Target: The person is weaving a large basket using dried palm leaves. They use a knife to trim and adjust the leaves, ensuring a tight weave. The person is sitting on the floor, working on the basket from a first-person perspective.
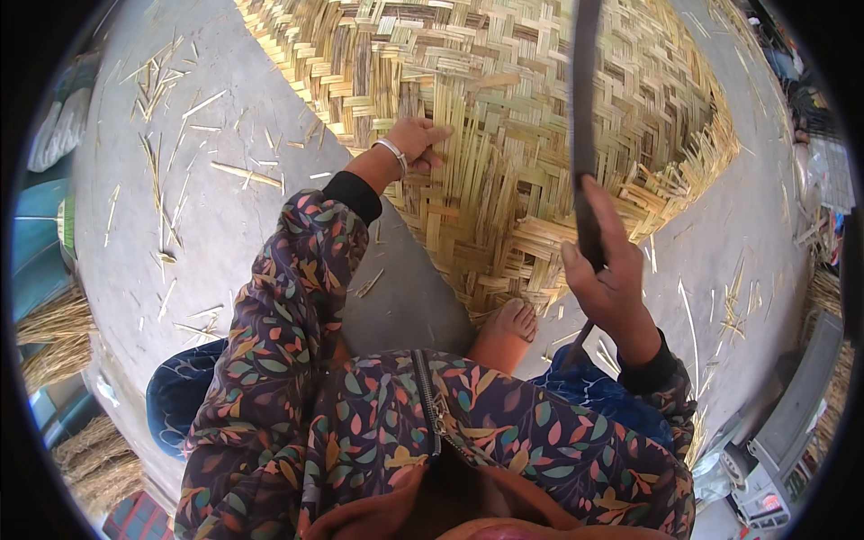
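Note:
A large woven mat (531,135) of pale yellow-green split strips spreads over the floor, with loose strip ends along its near and right edges. My left hand (418,144), a pale bangle at its wrist, is at the mat's left edge. Its fingers are bent against the strips there. My right hand (616,279) is wrapped round a long, dark, narrow blade-like tool (583,99), held above the mat's near right part. The tool reaches out of the top of the view, and a thinner dark part shows below the hand. My bare foot (513,324) is at the mat's near corner.
Scattered straw bits (247,174) lie on the grey floor (378,297) at the left, with more at the right. Straw bundles (94,454) and teal containers (40,234) stand along the left rim. A grey plastic object (796,396) and clutter line the right rim.

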Demonstrator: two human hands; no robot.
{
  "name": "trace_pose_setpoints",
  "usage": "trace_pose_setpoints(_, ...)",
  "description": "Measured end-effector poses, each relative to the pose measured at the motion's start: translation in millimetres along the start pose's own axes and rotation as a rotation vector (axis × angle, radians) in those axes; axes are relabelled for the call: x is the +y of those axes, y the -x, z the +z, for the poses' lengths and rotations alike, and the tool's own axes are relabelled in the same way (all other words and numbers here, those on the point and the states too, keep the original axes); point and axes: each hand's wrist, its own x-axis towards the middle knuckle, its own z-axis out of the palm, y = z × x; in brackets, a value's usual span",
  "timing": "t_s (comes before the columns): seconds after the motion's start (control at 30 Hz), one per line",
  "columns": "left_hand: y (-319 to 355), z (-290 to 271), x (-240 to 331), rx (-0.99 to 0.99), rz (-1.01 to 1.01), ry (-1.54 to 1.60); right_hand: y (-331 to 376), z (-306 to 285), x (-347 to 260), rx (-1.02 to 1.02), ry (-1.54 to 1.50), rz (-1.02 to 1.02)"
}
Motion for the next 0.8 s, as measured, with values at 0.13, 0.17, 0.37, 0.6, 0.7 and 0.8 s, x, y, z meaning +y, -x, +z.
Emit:
trace_pose_setpoints(0.13,-2,-11,-4,-0.015,0.03,-0.055,8,25,30,-0.206,-0.154,0.285)
trace_pose_setpoints(0.17,-4,-10,-7,0.023,0.069,-0.087,9,30,36,-0.243,-0.163,0.318)
trace_pose_setpoints(0.37,-13,-7,-15,0.186,0.145,-0.282,5,55,62,-0.428,-0.368,0.425)
trace_pose_setpoints(0.6,-10,-5,-20,0.247,0.162,-0.141,-33,71,61,-0.599,-0.502,0.682)
trace_pose_setpoints(0.7,-2,-2,-17,0.214,0.112,0.005,-42,73,79,-0.601,-0.451,0.635)
trace_pose_setpoints(0.8,-1,-12,-24,0.149,0.096,0.177,-42,76,86,-0.588,-0.33,0.499)
